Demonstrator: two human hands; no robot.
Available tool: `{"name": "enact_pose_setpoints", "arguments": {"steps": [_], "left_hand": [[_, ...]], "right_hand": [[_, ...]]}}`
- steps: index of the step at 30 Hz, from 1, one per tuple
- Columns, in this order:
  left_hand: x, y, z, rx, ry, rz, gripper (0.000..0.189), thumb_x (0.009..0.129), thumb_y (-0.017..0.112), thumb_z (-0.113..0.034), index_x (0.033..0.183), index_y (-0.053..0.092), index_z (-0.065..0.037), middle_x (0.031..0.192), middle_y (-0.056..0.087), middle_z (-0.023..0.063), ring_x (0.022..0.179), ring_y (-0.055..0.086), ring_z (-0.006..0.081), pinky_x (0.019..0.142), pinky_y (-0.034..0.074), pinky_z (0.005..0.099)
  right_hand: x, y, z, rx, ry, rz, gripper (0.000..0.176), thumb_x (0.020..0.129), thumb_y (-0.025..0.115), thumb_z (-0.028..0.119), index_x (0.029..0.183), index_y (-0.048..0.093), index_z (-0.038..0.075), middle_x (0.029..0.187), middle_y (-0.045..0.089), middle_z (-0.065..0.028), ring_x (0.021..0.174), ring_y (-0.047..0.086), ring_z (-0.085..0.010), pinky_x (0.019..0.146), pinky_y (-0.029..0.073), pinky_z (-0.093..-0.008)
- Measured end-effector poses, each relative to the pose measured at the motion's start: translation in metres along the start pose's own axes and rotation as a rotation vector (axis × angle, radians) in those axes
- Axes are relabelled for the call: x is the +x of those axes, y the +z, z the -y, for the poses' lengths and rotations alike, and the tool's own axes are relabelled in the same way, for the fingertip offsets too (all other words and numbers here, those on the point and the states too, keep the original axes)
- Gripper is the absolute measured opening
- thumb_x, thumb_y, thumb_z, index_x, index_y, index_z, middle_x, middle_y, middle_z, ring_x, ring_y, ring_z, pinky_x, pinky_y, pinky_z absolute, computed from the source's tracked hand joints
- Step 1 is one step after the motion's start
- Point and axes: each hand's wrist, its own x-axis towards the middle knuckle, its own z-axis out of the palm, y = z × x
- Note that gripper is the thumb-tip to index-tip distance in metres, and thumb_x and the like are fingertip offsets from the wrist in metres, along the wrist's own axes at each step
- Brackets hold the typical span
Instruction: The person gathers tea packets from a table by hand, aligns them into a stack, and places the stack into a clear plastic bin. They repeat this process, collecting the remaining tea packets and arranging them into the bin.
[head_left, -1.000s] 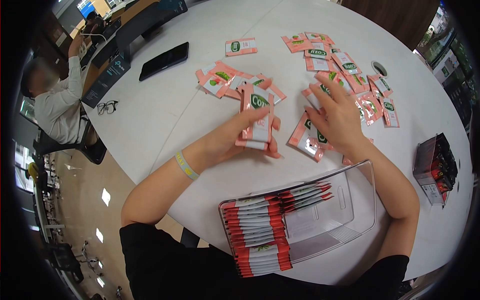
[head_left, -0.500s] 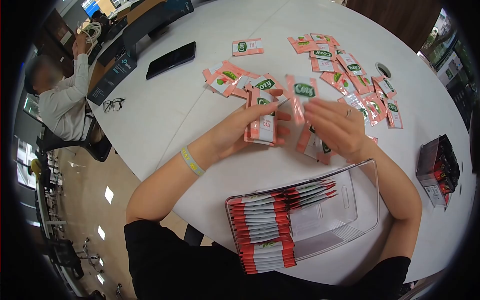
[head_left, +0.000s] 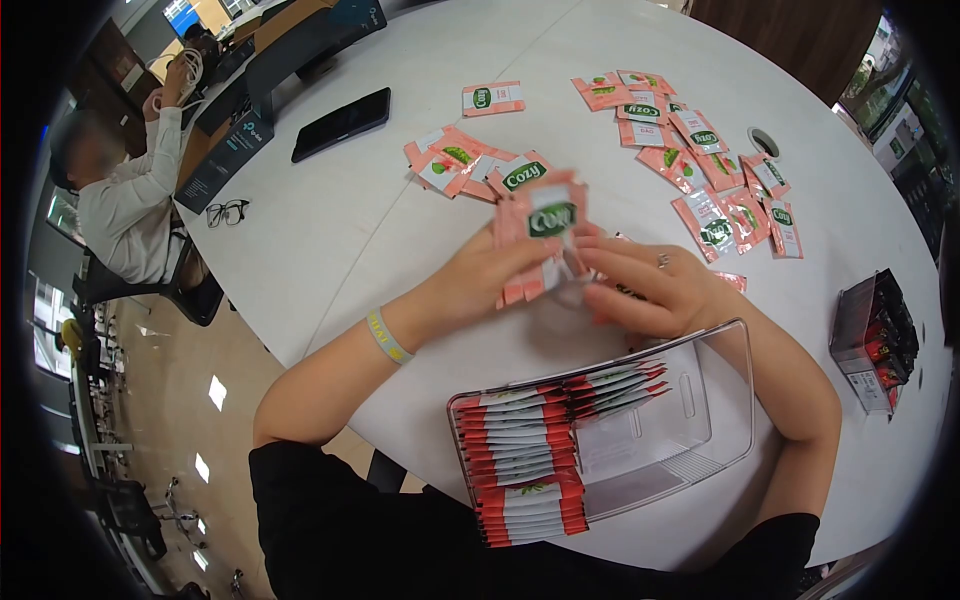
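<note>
My left hand grips a small stack of pink Cozy tea sachets upright above the white table. Against that stack my right hand presses one more sachet, fingers on its lower edge. Just below both hands stands a clear plastic bin, its left half packed with a row of sachets standing on edge. Loose sachets lie in two patches: a small pile behind my left hand and a wider scatter at the far right.
A black phone and a pair of glasses lie at the table's left. A small box of dark red packets stands at the right edge. Another person in a white shirt sits at the left.
My right hand picked a sachet from the right-hand scatter, carried it leftward and brought it onto the stack in my left hand. The stack has risen slightly.
</note>
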Motion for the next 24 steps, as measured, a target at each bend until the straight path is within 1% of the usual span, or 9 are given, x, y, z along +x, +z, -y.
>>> {"name": "enact_pose_setpoints", "arguments": {"steps": [2, 3, 7, 9, 12, 15, 19, 21, 24], "left_hand": [[-0.003, 0.0, -0.007, -0.068, 0.226, -0.075, 0.066, 0.087, 0.05, -0.007, 0.146, 0.02, -0.004, 0.122, 0.055, 0.0117, 0.119, 0.053, 0.0216, 0.102, 0.042, 0.0325], [-0.007, 0.005, -0.018, -0.041, 0.23, -0.201, 0.074, 0.083, 0.049, -0.002, 0.148, 0.016, -0.011, 0.123, 0.054, 0.0109, 0.111, 0.057, 0.0206, 0.098, 0.044, 0.0324], [0.0, -0.016, -0.016, 0.274, 0.328, -0.308, 0.073, 0.08, 0.049, -0.001, 0.147, 0.025, -0.015, 0.122, 0.054, 0.0116, 0.102, 0.058, 0.0232, 0.091, 0.046, 0.0328], [-0.003, -0.02, -0.014, 1.457, 0.483, -0.256, 0.069, 0.078, 0.053, -0.006, 0.144, 0.035, -0.016, 0.122, 0.053, 0.0134, 0.101, 0.055, 0.0271, 0.091, 0.041, 0.0371], [-0.007, -0.013, -0.006, 1.632, 0.445, -0.158, 0.064, 0.077, 0.055, -0.012, 0.14, 0.042, -0.016, 0.122, 0.054, 0.0147, 0.107, 0.051, 0.0292, 0.094, 0.032, 0.0403], [-0.008, -0.013, -0.003, 1.606, 0.523, -0.074, 0.065, 0.077, 0.056, -0.014, 0.14, 0.042, -0.017, 0.125, 0.054, 0.0137, 0.108, 0.051, 0.0278, 0.095, 0.027, 0.04], [-0.007, -0.01, -0.005, 1.57, 0.512, -0.005, 0.068, 0.074, 0.057, -0.012, 0.14, 0.042, -0.015, 0.128, 0.054, 0.0134, 0.108, 0.052, 0.0269, 0.093, 0.029, 0.041], [-0.009, -0.005, -0.014, 1.453, 0.316, 0.112, 0.071, 0.073, 0.058, -0.012, 0.141, 0.04, -0.011, 0.129, 0.053, 0.0135, 0.104, 0.053, 0.0275, 0.094, 0.028, 0.0416], [-0.008, -0.006, -0.011, 1.437, 0.424, 0.13, 0.07, 0.071, 0.058, -0.01, 0.14, 0.042, -0.008, 0.125, 0.055, 0.0119, 0.094, 0.054, 0.0223, 0.09, 0.033, 0.0369]], "right_hand": [[-0.007, 0.004, -0.002, -0.024, 0.059, -0.088, 0.027, 0.075, 0.072, 0.014, 0.098, 0.06, 0.005, 0.113, 0.06, -0.0157, 0.105, 0.061, -0.0291, 0.07, 0.057, -0.0306], [-0.004, 0.002, -0.001, -0.02, 0.062, -0.088, 0.027, 0.075, 0.072, 0.014, 0.098, 0.06, 0.005, 0.113, 0.06, -0.0157, 0.105, 0.061, -0.0291, 0.07, 0.057, -0.0306], [0.006, -0.007, -0.002, 0.072, 0.339, 0.197, 0.024, 0.078, 0.071, 0.023, 0.088, 0.063, 0.003, 0.115, 0.058, -0.0169, 0.112, 0.056, -0.0316, 0.085, 0.051, -0.0372], [0.005, -0.004, -0.002, 0.11, 0.411, 0.227, 0.024, 0.079, 0.07, 0.025, 0.085, 0.063, 0.002, 0.117, 0.057, -0.0174, 0.115, 0.053, -0.0325, 0.09, 0.048, -0.0393], [0.001, -0.002, -0.001, 0.086, 0.48, 0.234, 0.025, 0.081, 0.069, 0.027, 0.081, 0.064, 0.003, 0.123, 0.055, -0.0176, 0.122, 0.048, -0.0343, 0.096, 0.043, -0.0399], [0.001, -0.005, -0.002, 0.133, 0.525, 0.311, 0.029, 0.084, 0.065, 0.031, 0.091, 0.066, 0.002, 0.133, 0.049, -0.0186, 0.129, 0.04, -0.0366, 0.101, 0.038, -0.0439], [-0.003, -0.002, -0.004, 0.136, 0.56, 0.379, 0.043, 0.091, 0.055, 0.04, 0.111, 0.061, 0.002, 0.143, 0.039, -0.02, 0.136, 0.03, -0.0381, 0.106, 0.028, -0.0511], [-0.004, -0.002, -0.004, 0.169, 0.589, 0.401, 0.047, 0.092, 0.052, 0.042, 0.117, 0.059, 0.002, 0.144, 0.037, -0.0204, 0.136, 0.029, -0.0384, 0.107, 0.026, -0.053], [-0.002, -0.005, -0.004, 0.123, 0.554, 0.454, 0.048, 0.093, 0.05, 0.043, 0.119, 0.057, 0.003, 0.144, 0.037, -0.02, 0.136, 0.03, -0.0375, 0.108, 0.025, -0.0524]]}}
